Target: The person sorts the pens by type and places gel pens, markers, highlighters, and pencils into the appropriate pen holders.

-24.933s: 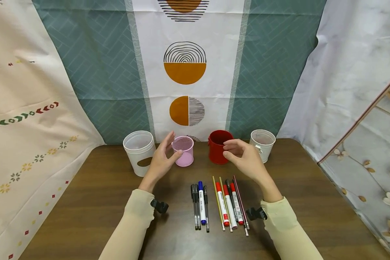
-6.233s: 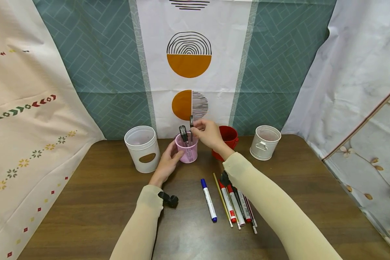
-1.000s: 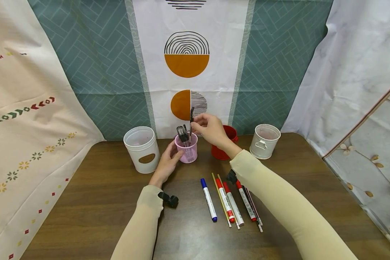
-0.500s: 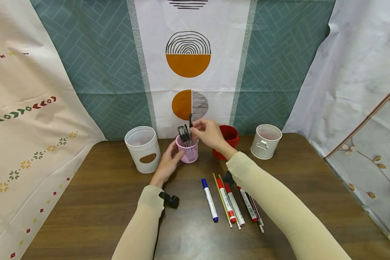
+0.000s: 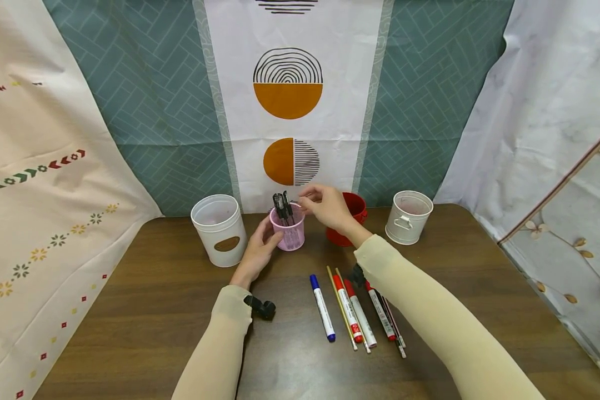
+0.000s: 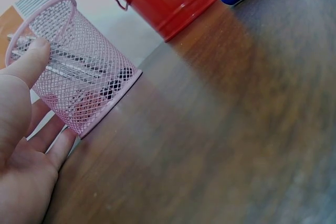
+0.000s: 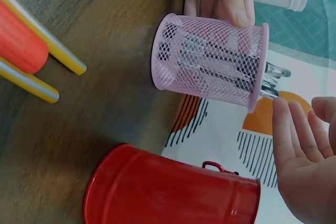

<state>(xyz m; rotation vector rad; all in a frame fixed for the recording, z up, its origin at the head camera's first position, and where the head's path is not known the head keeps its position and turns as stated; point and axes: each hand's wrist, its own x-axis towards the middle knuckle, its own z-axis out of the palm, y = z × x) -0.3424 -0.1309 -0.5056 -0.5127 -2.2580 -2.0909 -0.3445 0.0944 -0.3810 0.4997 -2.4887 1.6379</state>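
A pink mesh pen cup (image 5: 291, 239) stands upright on the table, holding several black-capped pens (image 5: 282, 209). My left hand (image 5: 256, 254) grips the cup from its left side; the left wrist view shows the thumb (image 6: 35, 59) against the mesh near the rim, other fingers lower down behind. Just right of the cup's rim hovers my right hand (image 5: 326, 206), holding nothing, its fingers loosely bent. In the right wrist view those fingers (image 7: 283, 132) are apart from the pen tops. Behind the right hand, a red bucket (image 5: 336, 238) is partly hidden.
A blue marker (image 5: 323, 309) lies in front of the cup. To its right are red markers (image 5: 348, 309), pencils (image 5: 341, 306) and a dark pen partly under the right sleeve. A tall white bucket (image 5: 220, 233) stands left, a smaller white one (image 5: 409, 218) right.
Over the last second my right hand lowered a black pen into the pink cup and let go of it. My left hand has stayed on the cup.
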